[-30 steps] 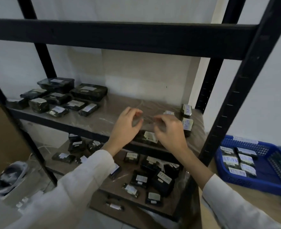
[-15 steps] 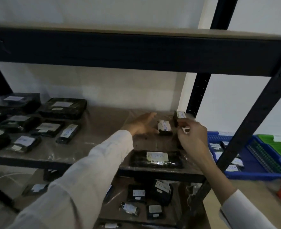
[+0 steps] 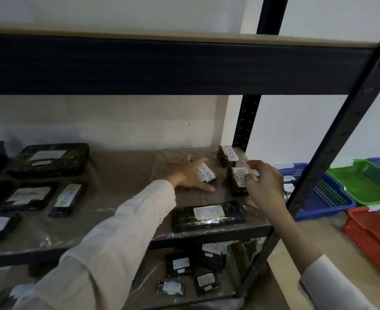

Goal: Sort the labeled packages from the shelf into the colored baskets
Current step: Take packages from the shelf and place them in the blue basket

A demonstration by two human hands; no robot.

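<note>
left hand (image 3: 188, 176): fingers spread wide, thumb and forefinger flank the small RETURN package (image 3: 205, 173), touching it
right hand (image 3: 266, 184): fingers curled at the edge of the upright RETURN package (image 3: 237, 182); can't tell if gripped
long flat package (image 3: 207, 217): between the forearms, nearer than both hands
blue basket (image 3: 325, 198): right of right hand

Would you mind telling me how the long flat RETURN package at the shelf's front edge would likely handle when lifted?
The long flat package looks glossy-wrapped, so it may be slippery. It lies flat and low, so rolling or tipping seems unlikely. On the clear sheeting, it would probably slide easily if pushed.
</note>
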